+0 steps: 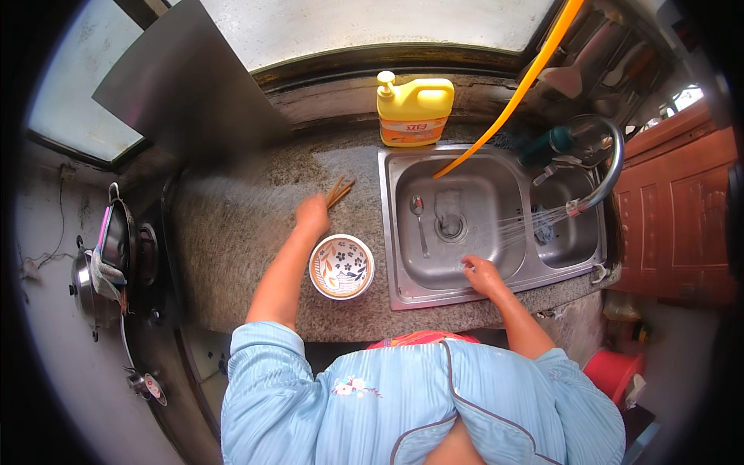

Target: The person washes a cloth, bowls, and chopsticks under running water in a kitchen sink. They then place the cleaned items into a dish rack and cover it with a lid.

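My left hand (313, 215) is closed around the near end of several wooden chopsticks (339, 192) over the stone counter. Just below that hand, a patterned bowl (342, 267) sits on the counter, left of the sink. Over the near edge of the large steel basin (407, 256), my right hand (480, 275) is held with its fingers loosely bent and nothing visible in them. A metal spoon (421, 226) lies in that basin, left of the drain (450, 226). Water sprays leftward from the curved faucet (572, 207) into the large basin.
Behind the sink stands a yellow detergent jug (415, 110). An orange hose (511, 102) hangs down into the large basin. A dark green bottle (546, 146) is near the smaller basin (572, 250). At the far left, a pan (118, 244) stands by the stove.
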### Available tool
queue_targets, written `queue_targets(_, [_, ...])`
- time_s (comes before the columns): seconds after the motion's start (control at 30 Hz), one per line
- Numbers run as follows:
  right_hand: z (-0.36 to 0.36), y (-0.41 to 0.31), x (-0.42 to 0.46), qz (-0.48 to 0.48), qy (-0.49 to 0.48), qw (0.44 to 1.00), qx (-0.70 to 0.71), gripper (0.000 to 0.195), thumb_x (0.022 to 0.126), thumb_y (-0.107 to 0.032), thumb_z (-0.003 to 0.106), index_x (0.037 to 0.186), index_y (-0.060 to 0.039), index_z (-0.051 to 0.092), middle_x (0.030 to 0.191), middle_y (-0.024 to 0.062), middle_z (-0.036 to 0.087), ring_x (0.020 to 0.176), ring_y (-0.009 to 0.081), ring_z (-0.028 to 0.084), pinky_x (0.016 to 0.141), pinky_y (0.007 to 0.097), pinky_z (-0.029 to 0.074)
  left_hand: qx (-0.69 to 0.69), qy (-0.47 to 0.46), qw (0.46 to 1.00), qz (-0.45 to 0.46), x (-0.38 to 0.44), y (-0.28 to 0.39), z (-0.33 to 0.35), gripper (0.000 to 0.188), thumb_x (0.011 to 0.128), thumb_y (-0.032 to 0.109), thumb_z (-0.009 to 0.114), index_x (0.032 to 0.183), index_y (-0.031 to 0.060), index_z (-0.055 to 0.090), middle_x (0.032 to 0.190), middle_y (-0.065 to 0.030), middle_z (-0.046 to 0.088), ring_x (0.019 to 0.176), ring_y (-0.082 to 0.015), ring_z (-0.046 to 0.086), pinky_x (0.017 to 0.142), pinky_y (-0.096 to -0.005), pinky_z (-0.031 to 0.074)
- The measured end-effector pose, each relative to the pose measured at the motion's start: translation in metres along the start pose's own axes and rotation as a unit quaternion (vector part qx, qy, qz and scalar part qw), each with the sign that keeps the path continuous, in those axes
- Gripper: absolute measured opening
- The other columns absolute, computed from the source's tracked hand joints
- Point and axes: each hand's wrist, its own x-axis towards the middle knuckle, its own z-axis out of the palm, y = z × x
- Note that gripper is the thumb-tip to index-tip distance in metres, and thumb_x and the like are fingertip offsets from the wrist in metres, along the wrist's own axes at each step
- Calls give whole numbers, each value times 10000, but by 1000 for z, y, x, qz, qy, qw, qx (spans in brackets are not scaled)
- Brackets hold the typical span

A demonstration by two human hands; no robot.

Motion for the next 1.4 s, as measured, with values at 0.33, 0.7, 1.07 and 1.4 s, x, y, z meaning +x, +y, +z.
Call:
queue_targets(0.33, [-16, 22, 3, -21, -24, 999, 22, 259, 753, -158, 522, 974, -37, 579, 849, 160, 620, 812, 309, 588, 727, 367, 454, 86, 49, 993, -58, -2, 7, -48, 350, 703, 63, 542, 1028, 50, 412, 857, -197, 608, 791, -363, 599, 687, -439, 477])
queue_targets(0.7, [-101, -11, 11, -75, -170, 649, 737, 354, 843, -222, 552, 1139, -51, 460, 971, 74, 578, 879, 179, 567, 760, 295, 467, -578, -525, 624, 41, -61, 261, -74, 230, 787, 17, 518, 1010, -28, 486, 753, -113, 596, 598, -166, 606, 513, -269, 500])
queue_targets(1.07, [-71, 54, 76, 70, -39, 595, 800, 163, 868, -214, 501, 815, -62, 470, 670, 33, 462, 597, 164, 497, 593, 320, 467, -652, -515, 556, -29, -86, 313, 36, 364, 876, 331, 470, 1032, 2, 476, 811, -131, 585, 588, -192, 601, 503, -283, 500])
queue_targets(1.4, [-66, 19, 75, 112, 5, 546, 830, 234, 892, -329, 448, 804, -113, 430, 601, 13, 391, 537, 139, 425, 530, 299, 414, -751, -409, 480, -196, -116, 284, 53, 354, 891, 382, 427, 982, 44, 481, 644, -56, 530, 425, -72, 374, 343, -191, 257])
